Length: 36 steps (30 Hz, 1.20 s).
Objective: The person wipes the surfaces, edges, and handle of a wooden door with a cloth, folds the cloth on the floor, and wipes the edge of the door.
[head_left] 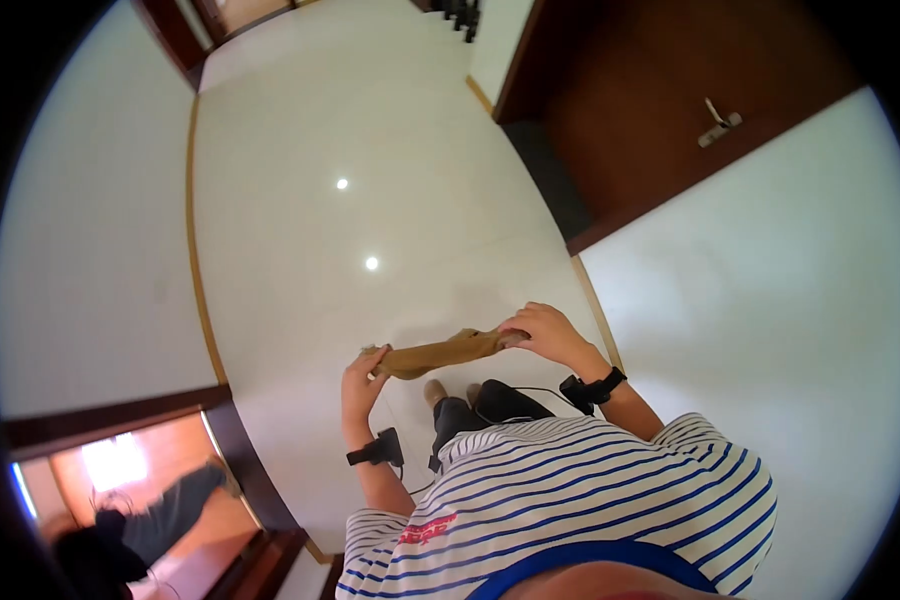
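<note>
A long, narrow brown piece of what looks like fabric (pixel 440 355) stretches between my two hands in front of my body, above the floor. At its left end my left hand (pixel 364 376) is closed, with thumb and fingers pinching it. My right hand (pixel 542 330) grips the other end, which shows a paler, greyish patch. The piece hangs slightly lower on the left, and a small fold sticks up near its right half. Its exact kind cannot be made out. Both wrists wear black straps with small devices and cables.
Pale shiny floor (pixel 300 130) runs ahead between white walls. On the right is a brown door with a metal handle (pixel 718 125). At the lower left, a doorway shows another person's grey-trousered leg (pixel 175 515). Dark railings (pixel 462 15) stand at the far end.
</note>
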Each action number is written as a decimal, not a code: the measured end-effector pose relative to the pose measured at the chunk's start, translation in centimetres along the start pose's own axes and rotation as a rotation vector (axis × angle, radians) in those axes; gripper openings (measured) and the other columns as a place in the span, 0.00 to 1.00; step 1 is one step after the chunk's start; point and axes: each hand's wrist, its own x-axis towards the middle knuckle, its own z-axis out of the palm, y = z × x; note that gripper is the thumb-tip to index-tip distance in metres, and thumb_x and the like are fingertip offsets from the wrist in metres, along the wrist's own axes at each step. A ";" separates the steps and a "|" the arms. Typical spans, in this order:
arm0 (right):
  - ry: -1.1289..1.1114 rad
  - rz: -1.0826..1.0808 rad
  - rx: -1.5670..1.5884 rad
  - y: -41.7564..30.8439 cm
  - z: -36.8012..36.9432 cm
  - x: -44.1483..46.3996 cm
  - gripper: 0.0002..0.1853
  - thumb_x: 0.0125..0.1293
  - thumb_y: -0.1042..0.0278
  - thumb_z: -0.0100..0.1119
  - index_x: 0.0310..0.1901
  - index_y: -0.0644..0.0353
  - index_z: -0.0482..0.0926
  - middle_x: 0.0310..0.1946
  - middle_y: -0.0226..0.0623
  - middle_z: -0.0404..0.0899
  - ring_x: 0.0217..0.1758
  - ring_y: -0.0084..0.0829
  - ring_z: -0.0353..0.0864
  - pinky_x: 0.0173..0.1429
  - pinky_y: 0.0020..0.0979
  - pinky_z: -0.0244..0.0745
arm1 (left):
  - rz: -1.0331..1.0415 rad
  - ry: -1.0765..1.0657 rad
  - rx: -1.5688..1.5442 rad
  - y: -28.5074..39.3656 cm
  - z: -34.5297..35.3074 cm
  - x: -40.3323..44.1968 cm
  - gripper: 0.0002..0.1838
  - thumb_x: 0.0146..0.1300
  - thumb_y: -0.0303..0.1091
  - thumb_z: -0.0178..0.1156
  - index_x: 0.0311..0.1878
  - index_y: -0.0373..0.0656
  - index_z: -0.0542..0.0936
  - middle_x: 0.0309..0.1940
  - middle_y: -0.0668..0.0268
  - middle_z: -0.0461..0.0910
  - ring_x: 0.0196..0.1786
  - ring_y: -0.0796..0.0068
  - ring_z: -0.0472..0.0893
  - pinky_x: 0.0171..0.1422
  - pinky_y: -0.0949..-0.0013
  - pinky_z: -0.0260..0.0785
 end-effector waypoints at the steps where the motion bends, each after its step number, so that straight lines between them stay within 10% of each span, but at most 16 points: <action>1: 0.001 0.055 -0.023 1.4 -0.4 -0.4 0.11 0.56 0.61 0.61 0.40 0.53 0.81 0.30 0.32 0.78 0.39 0.36 0.75 0.45 0.35 0.71 | 0.067 -0.088 -0.057 1.2 0.0 2.8 0.17 0.52 0.25 0.59 0.48 0.41 0.81 0.35 0.57 0.82 0.34 0.60 0.79 0.47 0.65 0.70; 10: 0.333 0.563 -0.109 9.1 0.5 -6.1 0.09 0.57 0.62 0.58 0.38 0.53 0.80 0.32 0.37 0.77 0.41 0.39 0.76 0.45 0.37 0.72 | 0.505 -0.389 -0.001 7.9 7.8 21.5 0.09 0.56 0.27 0.59 0.39 0.37 0.83 0.38 0.57 0.83 0.38 0.61 0.82 0.45 0.66 0.72; 13: 0.095 0.687 -0.322 11.3 -0.5 -4.7 0.10 0.58 0.57 0.56 0.34 0.52 0.80 0.30 0.38 0.75 0.41 0.38 0.77 0.44 0.39 0.74 | 0.480 -0.403 0.013 9.3 10.1 24.1 0.08 0.56 0.30 0.61 0.39 0.41 0.82 0.33 0.58 0.82 0.35 0.61 0.81 0.40 0.65 0.73; 17: 0.469 1.020 0.222 11.5 -9.4 -3.3 0.08 0.57 0.65 0.54 0.28 0.60 0.76 0.32 0.44 0.75 0.40 0.45 0.76 0.43 0.42 0.71 | 0.649 -0.447 0.224 15.9 12.1 27.8 0.06 0.53 0.29 0.59 0.36 0.47 0.80 0.32 0.62 0.81 0.31 0.59 0.80 0.37 0.62 0.72; 18: 0.497 0.630 -0.180 12.7 -11.2 -3.9 0.07 0.57 0.66 0.54 0.32 0.60 0.76 0.33 0.47 0.75 0.38 0.45 0.75 0.40 0.43 0.70 | 0.626 -0.484 0.234 18.2 13.1 29.8 0.05 0.53 0.31 0.60 0.34 0.48 0.79 0.30 0.64 0.81 0.30 0.60 0.80 0.37 0.61 0.71; 20: 0.524 0.599 -0.293 9.5 -14.6 -3.5 0.07 0.60 0.66 0.53 0.37 0.57 0.78 0.30 0.48 0.75 0.35 0.45 0.75 0.39 0.42 0.71 | 0.704 -0.485 0.288 22.4 10.2 31.0 0.05 0.53 0.30 0.62 0.34 0.45 0.79 0.28 0.62 0.80 0.29 0.61 0.81 0.34 0.64 0.72; 25: 0.793 0.697 -0.056 6.6 -20.0 -0.1 0.13 0.65 0.66 0.51 0.50 0.50 0.77 0.26 0.44 0.78 0.32 0.47 0.77 0.39 0.41 0.73 | 0.832 0.125 0.278 27.5 5.9 34.6 0.05 0.52 0.32 0.62 0.26 0.43 0.76 0.19 0.64 0.75 0.20 0.62 0.75 0.26 0.62 0.66; 26: 0.840 0.621 -0.012 16.6 -19.8 -1.1 0.14 0.65 0.67 0.50 0.52 0.50 0.76 0.28 0.44 0.78 0.34 0.47 0.77 0.40 0.41 0.73 | 0.832 0.135 0.310 27.2 14.9 38.2 0.05 0.52 0.32 0.62 0.26 0.43 0.76 0.19 0.64 0.75 0.20 0.62 0.75 0.26 0.62 0.66; 28: 0.767 0.627 0.155 17.4 -20.6 1.8 0.16 0.65 0.70 0.50 0.54 0.52 0.74 0.37 0.45 0.79 0.40 0.46 0.78 0.45 0.40 0.73 | 0.530 0.160 0.471 24.9 14.4 40.2 0.08 0.52 0.34 0.61 0.22 0.46 0.73 0.16 0.64 0.74 0.20 0.59 0.75 0.25 0.60 0.65; 36: 0.661 0.464 0.538 26.7 -27.0 14.7 0.21 0.66 0.76 0.46 0.61 0.56 0.67 0.56 0.48 0.73 0.60 0.43 0.73 0.62 0.35 0.66 | 0.385 0.133 0.520 22.8 13.8 54.6 0.13 0.58 0.39 0.53 0.23 0.42 0.79 0.16 0.55 0.75 0.21 0.53 0.76 0.26 0.56 0.68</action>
